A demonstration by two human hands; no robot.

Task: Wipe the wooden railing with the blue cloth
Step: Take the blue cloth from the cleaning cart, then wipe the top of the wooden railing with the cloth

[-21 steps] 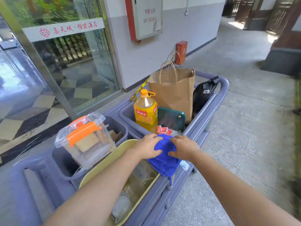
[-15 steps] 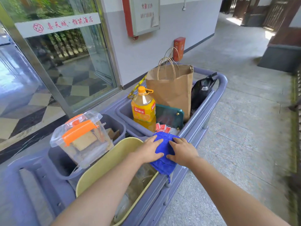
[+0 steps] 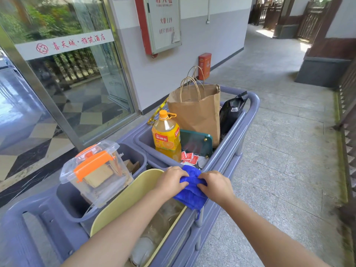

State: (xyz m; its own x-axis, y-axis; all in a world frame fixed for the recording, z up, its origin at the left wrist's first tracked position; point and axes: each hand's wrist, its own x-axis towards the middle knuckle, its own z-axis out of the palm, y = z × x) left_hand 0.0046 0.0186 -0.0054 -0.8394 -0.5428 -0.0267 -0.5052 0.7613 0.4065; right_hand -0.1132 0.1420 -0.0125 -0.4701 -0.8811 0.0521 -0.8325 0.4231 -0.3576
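The blue cloth (image 3: 191, 193) lies bunched on the right rim of a purple-grey cart (image 3: 227, 151), draped over the corner of a yellow bin (image 3: 123, 201). My left hand (image 3: 170, 180) pinches its left side and my right hand (image 3: 216, 186) pinches its right side, fingers curled into the fabric. A dark wooden railing (image 3: 348, 116) runs along the far right edge of the walkway, well away from both hands.
The cart carries a clear box with an orange handle (image 3: 94, 170), an orange juice bottle (image 3: 166, 134), a brown paper bag (image 3: 195, 110) and a black bag (image 3: 230, 114). A glass door (image 3: 67, 83) stands left. Paved floor (image 3: 285, 160) stretches right of the cart.
Both hands have gone from resting flat on the cloth to gripping it, bunching the fabric between them. The camera has tilted slightly.
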